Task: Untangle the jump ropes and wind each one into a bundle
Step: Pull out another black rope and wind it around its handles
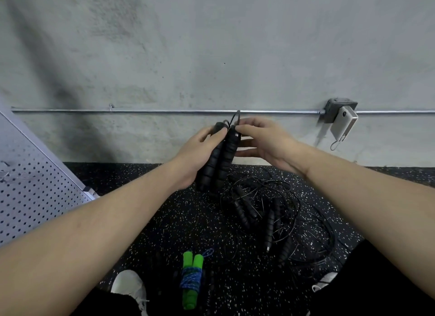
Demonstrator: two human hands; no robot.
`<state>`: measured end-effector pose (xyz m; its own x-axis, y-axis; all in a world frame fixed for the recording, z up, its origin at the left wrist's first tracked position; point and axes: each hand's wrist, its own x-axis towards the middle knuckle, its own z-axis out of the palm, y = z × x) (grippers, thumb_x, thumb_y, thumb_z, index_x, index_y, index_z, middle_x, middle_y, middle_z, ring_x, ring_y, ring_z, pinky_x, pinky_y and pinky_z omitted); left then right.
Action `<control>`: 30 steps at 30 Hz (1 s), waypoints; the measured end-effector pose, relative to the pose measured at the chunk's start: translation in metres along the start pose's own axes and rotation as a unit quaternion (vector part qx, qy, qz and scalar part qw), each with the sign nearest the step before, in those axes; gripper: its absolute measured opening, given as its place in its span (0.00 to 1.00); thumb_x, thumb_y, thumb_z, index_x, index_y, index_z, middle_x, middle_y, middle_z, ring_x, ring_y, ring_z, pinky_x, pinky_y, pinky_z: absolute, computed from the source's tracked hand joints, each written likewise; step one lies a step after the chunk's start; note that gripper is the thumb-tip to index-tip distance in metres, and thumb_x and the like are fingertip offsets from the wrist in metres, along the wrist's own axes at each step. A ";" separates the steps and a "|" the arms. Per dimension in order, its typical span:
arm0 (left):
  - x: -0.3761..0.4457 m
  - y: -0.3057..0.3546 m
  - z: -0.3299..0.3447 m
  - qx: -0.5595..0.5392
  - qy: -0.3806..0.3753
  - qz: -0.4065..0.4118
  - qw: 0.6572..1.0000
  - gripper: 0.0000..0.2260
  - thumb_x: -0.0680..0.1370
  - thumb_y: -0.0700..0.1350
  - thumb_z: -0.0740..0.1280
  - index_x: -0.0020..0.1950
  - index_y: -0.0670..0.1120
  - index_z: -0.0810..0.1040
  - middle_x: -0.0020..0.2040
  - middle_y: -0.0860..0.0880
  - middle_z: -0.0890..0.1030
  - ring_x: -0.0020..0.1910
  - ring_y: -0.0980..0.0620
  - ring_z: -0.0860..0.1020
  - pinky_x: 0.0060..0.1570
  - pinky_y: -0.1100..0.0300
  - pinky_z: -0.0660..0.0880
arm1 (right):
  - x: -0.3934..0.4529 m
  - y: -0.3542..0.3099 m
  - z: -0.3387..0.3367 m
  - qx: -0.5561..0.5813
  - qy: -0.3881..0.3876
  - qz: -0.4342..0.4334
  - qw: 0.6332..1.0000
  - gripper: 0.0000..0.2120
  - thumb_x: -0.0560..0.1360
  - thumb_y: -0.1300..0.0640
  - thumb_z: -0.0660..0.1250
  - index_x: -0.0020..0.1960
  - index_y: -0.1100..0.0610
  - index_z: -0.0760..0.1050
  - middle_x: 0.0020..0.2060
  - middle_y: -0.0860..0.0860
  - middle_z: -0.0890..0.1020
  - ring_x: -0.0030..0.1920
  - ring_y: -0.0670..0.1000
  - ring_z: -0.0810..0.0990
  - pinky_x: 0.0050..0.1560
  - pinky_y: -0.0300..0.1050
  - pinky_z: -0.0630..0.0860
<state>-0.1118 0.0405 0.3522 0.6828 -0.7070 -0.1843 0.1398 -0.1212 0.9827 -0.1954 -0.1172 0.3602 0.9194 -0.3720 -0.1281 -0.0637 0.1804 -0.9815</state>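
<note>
Left hand clenches both black handles upright above the floor; right hand fingers pinch the cord at their tops. Best keep wraps tight, clear of the tangle.

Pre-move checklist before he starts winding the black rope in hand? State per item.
1. Two black foam handles held side by side, upright, in left hand: ok.
2. Right hand pinches the thin black cord at the handle tops: ok.
3. Held cord free of the tangled pile of black ropes on the speckled black rubber floor: cannot tell; its run below the handles is lost against the pile.
4. Finished green-handled rope bundle wrapped in blue cord lies apart from the pile: ok.
5. All ropes bundled: not ok, several black handles remain in the tangle.
</note>
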 end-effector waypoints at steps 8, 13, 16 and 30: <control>-0.008 0.002 -0.019 -0.058 -0.132 -0.026 0.989 0.24 0.82 0.38 0.62 0.73 0.62 0.69 0.57 0.42 0.84 0.46 0.40 0.83 0.39 0.53 0.81 | 0.001 -0.002 0.001 0.014 -0.022 0.024 0.999 0.08 0.80 0.61 0.67 0.58 0.61 0.73 0.49 0.59 0.81 0.41 0.57 0.84 0.42 0.50 0.84; -0.012 0.005 -0.045 -0.063 -0.194 -0.077 0.976 0.26 0.81 0.40 0.64 0.74 0.63 0.69 0.57 0.37 0.83 0.45 0.42 0.81 0.44 0.51 0.79 | 0.009 -0.001 -0.012 -0.307 0.062 -0.140 0.939 0.25 0.71 0.49 0.77 0.61 0.47 0.68 0.56 0.49 0.73 0.51 0.47 0.76 0.52 0.40 0.78; -0.015 0.004 -0.059 -0.078 -0.267 -0.127 0.952 0.27 0.78 0.41 0.67 0.74 0.62 0.70 0.58 0.36 0.82 0.47 0.41 0.81 0.48 0.45 0.80 | 0.010 0.003 -0.008 -0.373 -0.063 -0.189 0.906 0.18 0.81 0.51 0.63 0.70 0.51 0.69 0.64 0.45 0.73 0.64 0.43 0.71 0.58 0.23 0.65; -0.023 0.003 -0.056 -0.100 -0.255 -0.178 0.945 0.24 0.80 0.52 0.58 0.75 0.45 0.72 0.66 0.35 0.79 0.48 0.43 0.80 0.42 0.52 0.75 | 0.021 0.000 -0.002 -0.332 0.098 -0.136 0.928 0.27 0.78 0.42 0.67 0.33 0.63 0.69 0.30 0.51 0.61 0.29 0.46 0.61 0.29 0.41 0.58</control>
<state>-0.0871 0.0953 0.3587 0.1383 -0.8963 -0.4213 0.4638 -0.3173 0.8272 -0.1769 -0.1263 0.3568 0.8523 -0.4921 0.1773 -0.1256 -0.5216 -0.8439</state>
